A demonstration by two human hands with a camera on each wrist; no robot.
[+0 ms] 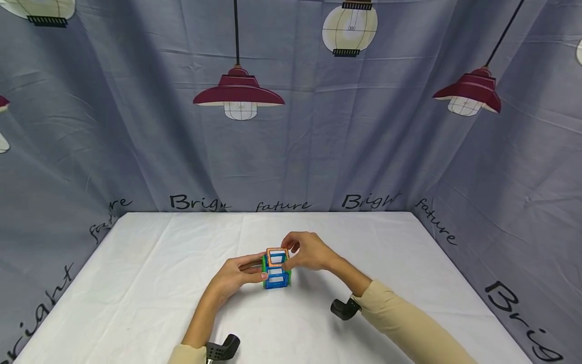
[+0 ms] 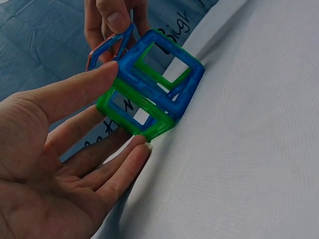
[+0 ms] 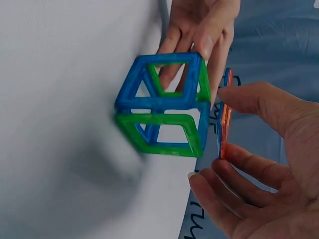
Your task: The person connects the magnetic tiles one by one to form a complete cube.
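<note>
A small cube of magnetic tiles [image 1: 276, 285] stands on the white table, with blue frames at front and green frames at both sides. My left hand [image 1: 229, 278] holds it from the left, thumb at the blue front face's upper corner [image 2: 128, 68] and fingers along the green side [image 2: 134, 97]. My right hand [image 1: 311, 251] pinches a square magnetic tile [image 3: 224, 119] between thumb and fingertips. That tile looks orange on one side and blue on the other. It is held upright at the cube's top, with a narrow gap between them in the right wrist view.
A white cloth [image 1: 150, 293] covers the table. Behind and at the sides hangs a grey-blue curtain [image 1: 309, 146] printed with lamps and lettering. Black wrist straps [image 1: 223, 349] sit on both forearms, close above the table.
</note>
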